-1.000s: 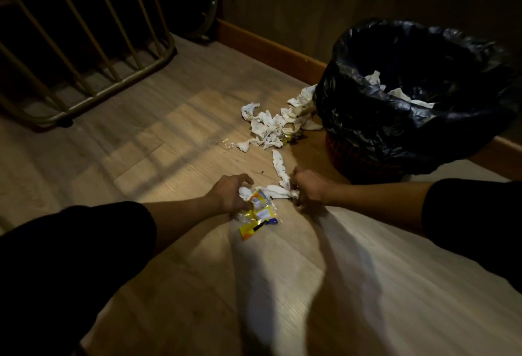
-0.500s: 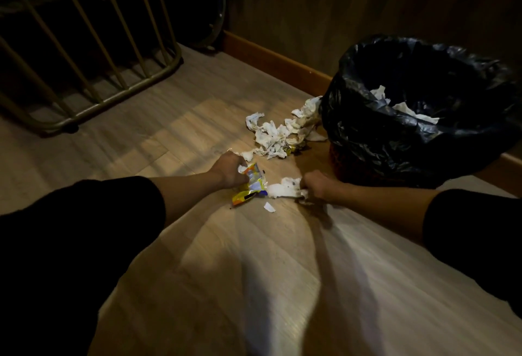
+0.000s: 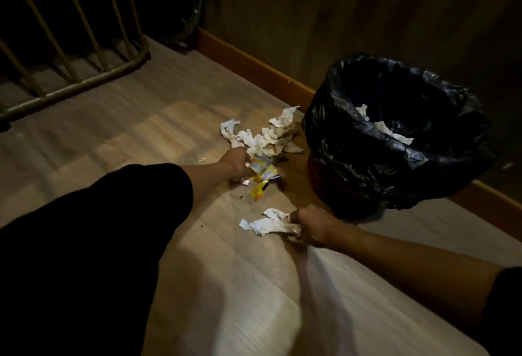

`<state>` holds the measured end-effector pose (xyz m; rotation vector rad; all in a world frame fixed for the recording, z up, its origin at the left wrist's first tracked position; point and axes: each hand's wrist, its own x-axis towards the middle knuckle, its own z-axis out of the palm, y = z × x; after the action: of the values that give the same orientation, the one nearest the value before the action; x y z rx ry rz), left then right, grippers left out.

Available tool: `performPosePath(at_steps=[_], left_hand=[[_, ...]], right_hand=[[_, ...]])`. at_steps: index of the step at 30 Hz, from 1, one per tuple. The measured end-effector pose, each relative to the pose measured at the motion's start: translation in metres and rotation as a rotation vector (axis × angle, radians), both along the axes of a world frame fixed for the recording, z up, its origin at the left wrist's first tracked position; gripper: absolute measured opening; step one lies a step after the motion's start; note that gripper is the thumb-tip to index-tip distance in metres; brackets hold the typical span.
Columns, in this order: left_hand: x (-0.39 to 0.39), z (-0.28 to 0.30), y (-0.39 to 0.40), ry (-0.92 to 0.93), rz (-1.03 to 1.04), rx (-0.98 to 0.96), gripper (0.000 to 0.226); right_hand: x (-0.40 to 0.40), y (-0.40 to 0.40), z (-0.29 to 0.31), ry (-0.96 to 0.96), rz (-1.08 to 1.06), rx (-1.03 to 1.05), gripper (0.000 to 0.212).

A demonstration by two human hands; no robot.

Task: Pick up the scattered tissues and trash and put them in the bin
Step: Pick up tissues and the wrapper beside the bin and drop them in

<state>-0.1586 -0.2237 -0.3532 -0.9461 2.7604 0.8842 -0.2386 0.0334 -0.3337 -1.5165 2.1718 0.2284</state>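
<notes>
Head view, looking down at a dim wooden floor: the left hand is curled tight around a crinkled yellow, white and blue wrapper, which sticks out of the fist toward the right and hangs down to a yellow tip. The right hand is closed in a fist on a crumpled white tissue; the free end of that tissue trails left across the boards, torn and ragged, with a small scrap at its far left tip.

Just beyond the left hand lies a pile of tissues, white with some brownish, soiled pieces, touching or nearly touching the knuckles and spreading right until it reaches the foot of the bin. The bin is lined with a glossy black bag folded over the rim, and 2 or so white tissues show inside it. It stands near the wooden skirting board along the wall, right of both hands.

A bit of clear film glints on the floor left of the left wrist. A metal rail frame closes the far left corner. The boards between the 2 forearms and toward the viewer lie open, with shadows from the arms across them.
</notes>
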Motion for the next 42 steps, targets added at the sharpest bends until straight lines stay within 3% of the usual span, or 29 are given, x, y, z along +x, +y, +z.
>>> performPosePath(at_steps=[4, 9, 14, 22, 27, 30, 34, 39, 42], left_hand=[[0.015, -0.012, 0.014, 0.119, 0.038, -0.006, 0.036], [0.046, -0.016, 0.016, 0.138, 0.095, 0.044, 0.041], [0.081, -0.002, -0.007, 0.106, 0.099, 0.068, 0.043], [0.142, 0.020, -0.044, 0.136, 0.183, 0.075, 0.040], [0.159, 0.017, -0.052, 0.070, 0.263, 0.076, 0.051], [0.164, 0.014, -0.052, -0.027, 0.204, 0.051, 0.065], [0.160, 0.004, -0.050, -0.164, 0.125, 0.007, 0.065], [0.143, 0.018, -0.044, -0.192, 0.058, -0.024, 0.049], [0.138, 0.024, -0.040, -0.182, 0.050, -0.013, 0.057]], right_hand=[[0.002, 0.006, 0.030, 0.066, 0.046, 0.073, 0.031], [-0.003, -0.007, 0.053, 0.148, -0.031, 0.017, 0.024], [-0.003, -0.040, 0.041, 0.076, -0.086, -0.025, 0.036], [0.051, -0.067, 0.001, -0.109, 0.218, -0.007, 0.057], [0.060, -0.054, -0.023, -0.086, 0.276, -0.109, 0.031], [0.056, -0.049, -0.029, -0.125, 0.332, -0.159, 0.013], [0.046, -0.042, -0.035, -0.147, 0.303, -0.172, 0.014], [0.037, -0.039, -0.028, -0.188, 0.203, -0.126, 0.018], [0.033, -0.033, -0.021, -0.156, 0.164, -0.124, 0.021]])
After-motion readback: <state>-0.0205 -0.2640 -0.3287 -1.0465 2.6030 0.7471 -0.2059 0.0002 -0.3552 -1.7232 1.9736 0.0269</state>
